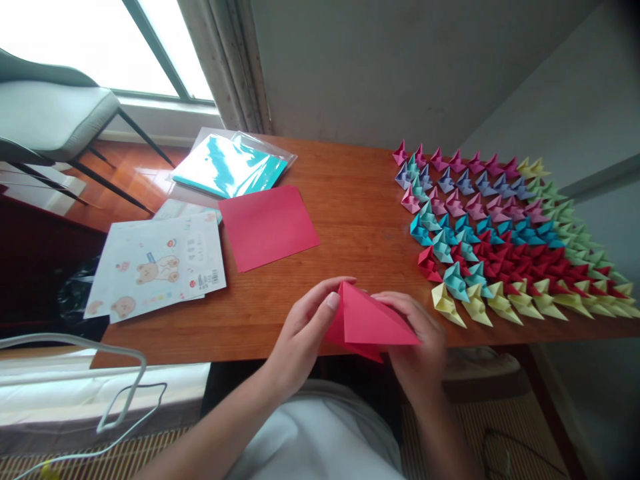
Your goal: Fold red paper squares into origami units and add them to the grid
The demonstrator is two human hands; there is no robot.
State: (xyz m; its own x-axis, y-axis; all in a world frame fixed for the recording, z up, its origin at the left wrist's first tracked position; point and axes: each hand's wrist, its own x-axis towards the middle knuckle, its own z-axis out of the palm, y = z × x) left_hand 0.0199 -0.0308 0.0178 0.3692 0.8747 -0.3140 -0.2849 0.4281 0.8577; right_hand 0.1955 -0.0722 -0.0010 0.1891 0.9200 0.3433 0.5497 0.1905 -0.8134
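Both hands hold a folded red paper (369, 319) at the near edge of a wooden table (350, 200). My left hand (303, 333) pinches its left corner with thumb and fingers. My right hand (420, 347) grips the paper's right side from underneath and behind. The paper is folded into a triangle shape and partly overhangs the table edge. A flat red sheet (267, 225) lies further back on the table, left of centre.
Rows of several folded paper pieces (500, 233) in pink, purple, blue, red, green and yellow cover the table's right side. A plastic pack of teal paper (230, 167) and a printed bear sheet (157, 267) lie at the left. A chair (50, 113) stands by the window.
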